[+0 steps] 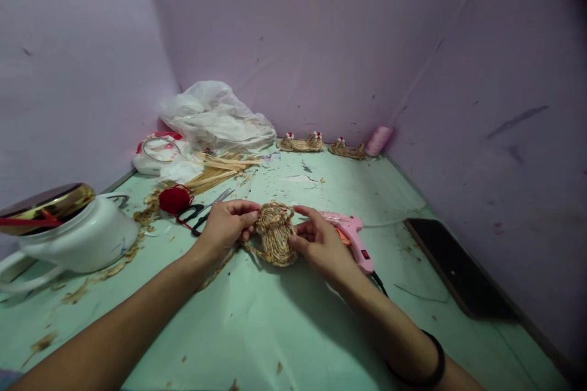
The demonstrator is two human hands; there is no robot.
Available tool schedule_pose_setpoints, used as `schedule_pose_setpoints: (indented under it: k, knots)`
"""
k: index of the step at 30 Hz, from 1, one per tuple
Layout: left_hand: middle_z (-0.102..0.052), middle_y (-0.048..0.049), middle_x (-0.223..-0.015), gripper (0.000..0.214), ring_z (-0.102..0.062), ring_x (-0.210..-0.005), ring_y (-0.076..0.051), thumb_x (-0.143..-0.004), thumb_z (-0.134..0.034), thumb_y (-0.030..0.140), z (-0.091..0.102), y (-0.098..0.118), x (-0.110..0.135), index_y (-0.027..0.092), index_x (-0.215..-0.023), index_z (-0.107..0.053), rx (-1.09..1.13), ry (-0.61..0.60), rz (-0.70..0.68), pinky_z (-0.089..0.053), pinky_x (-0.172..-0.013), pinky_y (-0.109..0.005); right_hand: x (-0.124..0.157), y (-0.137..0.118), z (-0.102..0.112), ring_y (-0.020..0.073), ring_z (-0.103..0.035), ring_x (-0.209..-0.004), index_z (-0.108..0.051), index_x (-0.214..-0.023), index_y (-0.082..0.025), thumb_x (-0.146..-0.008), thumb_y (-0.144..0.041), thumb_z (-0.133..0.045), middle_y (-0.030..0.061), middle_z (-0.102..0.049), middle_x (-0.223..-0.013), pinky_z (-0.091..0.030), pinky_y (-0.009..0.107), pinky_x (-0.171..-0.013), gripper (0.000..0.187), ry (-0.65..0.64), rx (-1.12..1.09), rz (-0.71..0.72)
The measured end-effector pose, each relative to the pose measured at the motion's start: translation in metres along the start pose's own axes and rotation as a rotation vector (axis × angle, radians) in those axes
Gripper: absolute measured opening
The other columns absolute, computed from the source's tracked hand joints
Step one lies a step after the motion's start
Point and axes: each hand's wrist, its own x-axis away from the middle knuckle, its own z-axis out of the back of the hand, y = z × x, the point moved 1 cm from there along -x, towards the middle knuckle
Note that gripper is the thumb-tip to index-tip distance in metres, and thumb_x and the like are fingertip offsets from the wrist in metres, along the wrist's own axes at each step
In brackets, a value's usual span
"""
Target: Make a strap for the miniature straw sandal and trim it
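Observation:
A small slipper woven of jute cord lies between my two hands on the pale green table. My left hand pinches its left side with fingers curled onto the braided strap. My right hand grips the right side, thumb and forefinger pressed on the strap's end. A loose tail of braided cord trails from the slipper toward my left forearm.
A pink glue gun lies just behind my right hand. Black scissors, a red yarn ball and straw strips sit at the left. A white pot, plastic bag, finished slippers, pink spool and dark tablet surround.

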Motion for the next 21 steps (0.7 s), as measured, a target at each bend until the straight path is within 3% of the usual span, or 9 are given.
schedule_pose_setpoints:
  k: [5,9,14,21]
  knots:
    - [-0.052,0.0033,-0.041,0.023,-0.038,-0.033,-0.004,-0.053,-0.068,0.02,-0.004,0.0,0.004,0.009,-0.073,-0.065,0.079,-0.005,-0.011,-0.025,-0.035,-0.016,-0.001,-0.002,0.003,0.0097,-0.046,-0.055,-0.056,-0.11,-0.014,-0.058,-0.01,-0.055,-0.0036,-0.05,-0.063,-0.035,0.023,-0.051,0.052,-0.059,-0.092,-0.045]
    - [-0.051,0.0037,-0.041,0.023,-0.038,-0.034,-0.004,-0.053,-0.068,0.021,-0.005,-0.001,0.007,0.009,-0.073,-0.065,0.071,0.01,-0.03,-0.025,-0.035,-0.015,0.001,-0.005,0.004,0.0099,-0.047,-0.054,-0.047,-0.122,-0.016,-0.054,-0.009,-0.055,-0.0042,-0.05,-0.064,-0.037,0.022,-0.049,0.068,-0.018,-0.152,-0.076]
    - [-0.051,0.0042,-0.04,0.023,-0.037,-0.032,-0.004,-0.055,-0.066,0.025,-0.005,-0.004,0.006,0.01,-0.073,-0.064,0.028,0.008,-0.028,-0.024,-0.034,-0.015,0.002,-0.009,0.005,0.0101,-0.048,-0.054,-0.06,-0.101,-0.016,-0.052,-0.009,-0.056,-0.0043,-0.05,-0.061,-0.039,0.022,-0.048,0.05,-0.085,-0.165,-0.118]
    - [-0.051,0.0044,-0.04,0.027,-0.039,-0.031,-0.005,-0.054,-0.067,0.029,-0.007,-0.004,0.007,0.01,-0.073,-0.063,0.016,0.022,-0.018,-0.024,-0.033,-0.015,0.0,-0.012,0.008,0.0086,-0.046,-0.051,-0.061,-0.091,-0.014,-0.05,-0.007,-0.057,-0.0056,-0.048,-0.057,-0.039,0.022,-0.049,0.042,-0.073,-0.192,-0.135]
